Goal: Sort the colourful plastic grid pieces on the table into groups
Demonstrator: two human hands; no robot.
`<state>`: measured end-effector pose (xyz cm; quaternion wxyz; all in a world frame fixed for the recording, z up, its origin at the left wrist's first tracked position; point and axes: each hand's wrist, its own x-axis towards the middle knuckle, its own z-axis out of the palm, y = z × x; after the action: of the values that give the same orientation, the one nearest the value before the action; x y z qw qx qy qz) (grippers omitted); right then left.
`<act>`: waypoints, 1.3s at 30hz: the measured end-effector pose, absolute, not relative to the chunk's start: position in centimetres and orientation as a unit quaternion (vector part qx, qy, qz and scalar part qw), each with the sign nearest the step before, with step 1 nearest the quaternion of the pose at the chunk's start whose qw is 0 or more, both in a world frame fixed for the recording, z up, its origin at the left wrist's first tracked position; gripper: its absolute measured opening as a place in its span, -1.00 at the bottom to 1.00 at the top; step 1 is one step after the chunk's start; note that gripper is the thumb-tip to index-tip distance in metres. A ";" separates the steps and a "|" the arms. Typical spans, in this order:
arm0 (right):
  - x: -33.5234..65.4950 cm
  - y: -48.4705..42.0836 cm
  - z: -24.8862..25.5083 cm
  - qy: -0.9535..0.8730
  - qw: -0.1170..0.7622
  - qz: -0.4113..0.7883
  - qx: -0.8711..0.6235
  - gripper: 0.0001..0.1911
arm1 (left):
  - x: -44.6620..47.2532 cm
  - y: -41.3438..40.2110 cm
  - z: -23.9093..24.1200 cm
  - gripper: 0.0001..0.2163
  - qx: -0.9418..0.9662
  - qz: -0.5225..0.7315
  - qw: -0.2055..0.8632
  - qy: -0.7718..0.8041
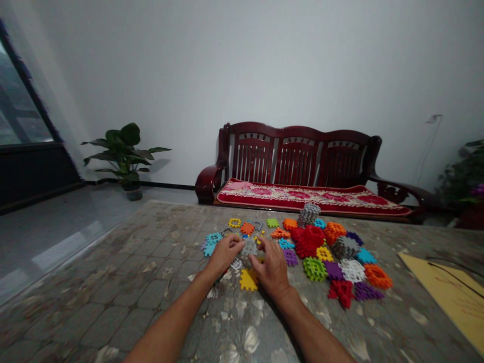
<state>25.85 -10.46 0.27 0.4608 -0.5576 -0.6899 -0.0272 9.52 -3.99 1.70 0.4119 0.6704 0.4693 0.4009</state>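
Note:
Both my hands meet over a grey plastic interlocking tile [249, 247] on the patterned table [132, 282]. My left hand [224, 253] pinches its left side with curled fingers. My right hand [269, 265] grips its right side, fingers bent. A yellow tile [248, 280] lies flat just below the hands, and a white tile [236, 264] peeks out under my left hand. Teal tiles [212, 241] lie left of my left hand. A red clump of joined tiles [309, 240] and a grey joined block [308, 214] sit to the right and behind.
Several loose coloured tiles [340, 272] spread over the table's right middle. A yellow sheet [449, 297] with a dark cord lies at the right edge. Beyond the table stand a dark wooden bench with red cushion [298, 166] and a potted plant [126, 151].

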 end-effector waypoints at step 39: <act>28.6 -11.9 5.1 -0.744 0.343 0.038 -0.572 -0.46 | 10.1 -5.1 3.0 -0.60 0.598 0.402 0.543 0.431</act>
<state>28.65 -11.90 5.07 0.3427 -0.5719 -0.7443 0.0385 10.07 -5.07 3.01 0.5427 0.5983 0.4311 0.4021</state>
